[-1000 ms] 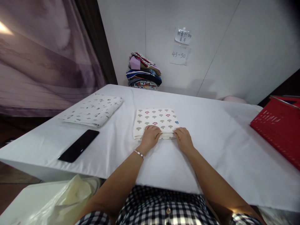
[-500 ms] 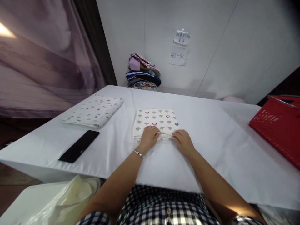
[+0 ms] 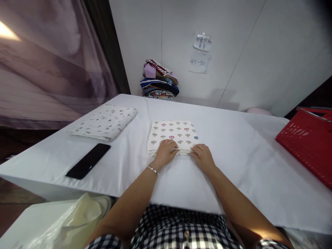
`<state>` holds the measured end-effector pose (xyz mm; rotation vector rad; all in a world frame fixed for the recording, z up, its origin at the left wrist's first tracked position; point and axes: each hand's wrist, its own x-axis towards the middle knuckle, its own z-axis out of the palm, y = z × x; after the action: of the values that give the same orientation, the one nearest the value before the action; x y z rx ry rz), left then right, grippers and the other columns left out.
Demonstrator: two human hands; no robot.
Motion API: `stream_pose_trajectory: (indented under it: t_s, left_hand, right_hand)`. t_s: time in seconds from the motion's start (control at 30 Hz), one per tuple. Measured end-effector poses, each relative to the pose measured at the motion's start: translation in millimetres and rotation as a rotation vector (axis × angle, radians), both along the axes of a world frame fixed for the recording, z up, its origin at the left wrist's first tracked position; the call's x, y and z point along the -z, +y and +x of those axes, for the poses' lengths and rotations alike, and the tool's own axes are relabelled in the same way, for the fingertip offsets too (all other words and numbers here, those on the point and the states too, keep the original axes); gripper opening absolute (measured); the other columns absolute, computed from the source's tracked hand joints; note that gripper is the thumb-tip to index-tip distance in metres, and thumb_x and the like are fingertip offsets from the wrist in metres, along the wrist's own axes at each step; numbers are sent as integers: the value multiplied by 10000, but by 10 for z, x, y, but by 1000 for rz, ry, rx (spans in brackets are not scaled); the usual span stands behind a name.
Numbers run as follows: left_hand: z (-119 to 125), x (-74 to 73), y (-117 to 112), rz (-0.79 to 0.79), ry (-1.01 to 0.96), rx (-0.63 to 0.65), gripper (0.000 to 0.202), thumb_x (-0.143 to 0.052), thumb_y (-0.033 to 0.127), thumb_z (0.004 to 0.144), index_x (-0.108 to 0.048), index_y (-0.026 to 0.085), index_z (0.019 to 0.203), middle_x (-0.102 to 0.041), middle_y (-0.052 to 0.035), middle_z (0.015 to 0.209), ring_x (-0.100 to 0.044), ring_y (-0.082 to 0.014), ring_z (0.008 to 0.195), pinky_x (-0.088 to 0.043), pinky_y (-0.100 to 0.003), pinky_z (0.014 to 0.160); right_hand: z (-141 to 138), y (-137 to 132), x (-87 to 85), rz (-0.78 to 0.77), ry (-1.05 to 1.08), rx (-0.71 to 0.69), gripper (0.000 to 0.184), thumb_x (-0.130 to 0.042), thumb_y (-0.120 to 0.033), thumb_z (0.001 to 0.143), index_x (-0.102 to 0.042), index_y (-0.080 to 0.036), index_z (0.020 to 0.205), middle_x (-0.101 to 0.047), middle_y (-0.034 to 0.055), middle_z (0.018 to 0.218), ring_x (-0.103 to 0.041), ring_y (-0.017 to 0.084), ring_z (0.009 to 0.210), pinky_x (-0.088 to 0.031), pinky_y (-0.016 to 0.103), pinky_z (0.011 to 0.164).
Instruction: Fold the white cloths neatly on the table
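A folded white cloth (image 3: 173,133) printed with grey, red and blue mushrooms lies flat in front of me on the white-covered table (image 3: 233,162). My left hand (image 3: 166,151) grips its near edge left of the middle, thumb and fingers closed on the layers. At the near right corner, my right hand (image 3: 202,154) pinches the same edge. The stacked layers show along the front edge between both hands. Parts of that edge are hidden under my fingers.
Left on the table lies another folded patterned cloth (image 3: 106,121), with a black phone (image 3: 89,161) nearer me. A red bag or basket (image 3: 307,140) stands at the right. Against the wall is a pile of folded fabrics (image 3: 159,81). A white stool (image 3: 38,221) holding plastic is below left.
The cloth's near edge, slightly raised between my hands before, now lies flatter. My hands have stayed almost in place, and the camera view has shifted a little.
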<state>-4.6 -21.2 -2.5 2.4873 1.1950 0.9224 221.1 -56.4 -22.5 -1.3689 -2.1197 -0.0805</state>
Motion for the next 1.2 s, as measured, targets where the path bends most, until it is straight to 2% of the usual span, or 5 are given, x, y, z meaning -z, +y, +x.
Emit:
stream_pose_trajectory:
  t_s: [0.27, 0.4, 0.63, 1.07, 1.2]
  left_hand:
    - [66, -1, -59, 57, 69, 62, 197, -532, 212, 837, -607, 250, 1015, -607, -32, 984, -509, -195, 963, -353, -380, 888]
    - [92, 39, -50, 77, 64, 60, 160, -512, 189, 850, -635, 240, 938, -602, -25, 902, -506, -184, 906, -365, -364, 845]
    - [84, 42, -36, 80, 37, 56, 97, -539, 185, 836, -624, 215, 872, -606, -18, 879, -503, -171, 883, -379, -345, 823]
    - [-23, -11, 16, 32, 12, -112, 307, -495, 344, 868, -545, 190, 607, -558, -12, 681, -496, -155, 715, -367, -328, 711]
    - [13, 4, 15, 31, 20, -174, 265, -564, 338, 825, -515, 191, 610, -551, -13, 678, -489, -163, 700, -355, -325, 667]
  right_hand:
    - [-27, -17, -20, -9, -22, 10, 169, -508, -265, 873, -634, -204, 967, -589, 69, 935, -485, 214, 891, -366, 353, 782]
    - [-119, -68, -53, 16, -44, -6, 240, -465, -199, 891, -617, -227, 1075, -582, 63, 970, -488, 202, 924, -349, 359, 820]
    - [-141, -60, -43, 13, -24, -49, 232, -478, -187, 886, -628, -221, 1059, -594, 60, 971, -495, 191, 927, -356, 349, 822]
    - [-14, -51, -38, 30, 107, -2, 184, -479, -248, 871, -656, -206, 852, -618, 56, 890, -534, 192, 858, -392, 352, 775]
    - [-84, -14, -121, 3, 126, 44, 232, -459, -260, 880, -637, -200, 744, -603, 41, 769, -533, 183, 780, -403, 347, 743]
